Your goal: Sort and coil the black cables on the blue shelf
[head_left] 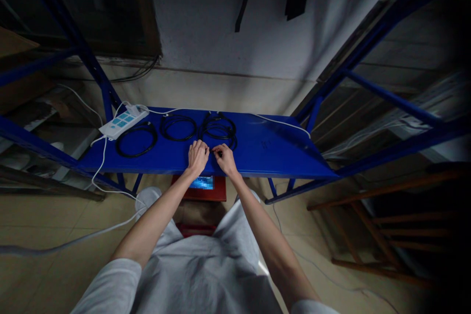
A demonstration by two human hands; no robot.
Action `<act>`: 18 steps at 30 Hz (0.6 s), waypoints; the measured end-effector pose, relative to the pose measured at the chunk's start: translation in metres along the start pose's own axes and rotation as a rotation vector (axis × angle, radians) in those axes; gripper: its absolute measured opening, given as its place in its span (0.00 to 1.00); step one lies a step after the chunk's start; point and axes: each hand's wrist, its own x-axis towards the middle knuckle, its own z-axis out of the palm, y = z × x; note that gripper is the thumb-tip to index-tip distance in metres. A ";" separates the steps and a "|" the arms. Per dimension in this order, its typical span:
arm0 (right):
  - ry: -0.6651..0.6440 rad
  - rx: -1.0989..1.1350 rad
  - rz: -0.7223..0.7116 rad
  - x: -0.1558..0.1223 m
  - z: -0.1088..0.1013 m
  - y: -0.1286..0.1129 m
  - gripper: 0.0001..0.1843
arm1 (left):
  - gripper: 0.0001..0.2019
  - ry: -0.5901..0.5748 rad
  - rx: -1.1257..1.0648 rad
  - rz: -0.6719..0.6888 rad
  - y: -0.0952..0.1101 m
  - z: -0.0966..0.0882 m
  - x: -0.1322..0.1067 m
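Note:
My left hand (197, 155) and my right hand (224, 157) rest close together on the front part of a blue shelf board (279, 154), fingers curled and pinched on a thin black cable end between them. Just beyond the hands lies a coiled black cable (218, 127), which the pinched end seems to belong to. Two more coiled black cables lie to its left, one in the middle (178, 127) and one further left (136, 140). A white power strip (123, 121) with light blue sockets sits at the board's far left corner.
White cords run from the power strip (99, 167) down to the floor and along the back of the board. Blue rack posts (91, 66) frame the shelf. A red stool (204, 189) stands under it. A wooden frame (382, 225) lies on the right.

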 end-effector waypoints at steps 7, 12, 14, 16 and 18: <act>0.031 -0.183 0.006 0.002 0.010 -0.013 0.09 | 0.05 0.011 -0.073 -0.036 -0.004 0.003 0.002; 0.056 -0.254 0.024 0.003 0.011 -0.020 0.07 | 0.07 0.014 -0.192 -0.080 -0.009 0.007 0.006; 0.055 -0.253 0.032 0.005 0.011 -0.021 0.07 | 0.07 0.015 -0.218 -0.099 -0.011 0.008 0.006; 0.060 -0.240 0.036 0.007 0.012 -0.022 0.07 | 0.07 0.017 -0.232 -0.108 -0.012 0.009 0.007; 0.068 -0.225 0.046 0.008 0.013 -0.023 0.07 | 0.07 0.027 -0.231 -0.104 -0.013 0.009 0.007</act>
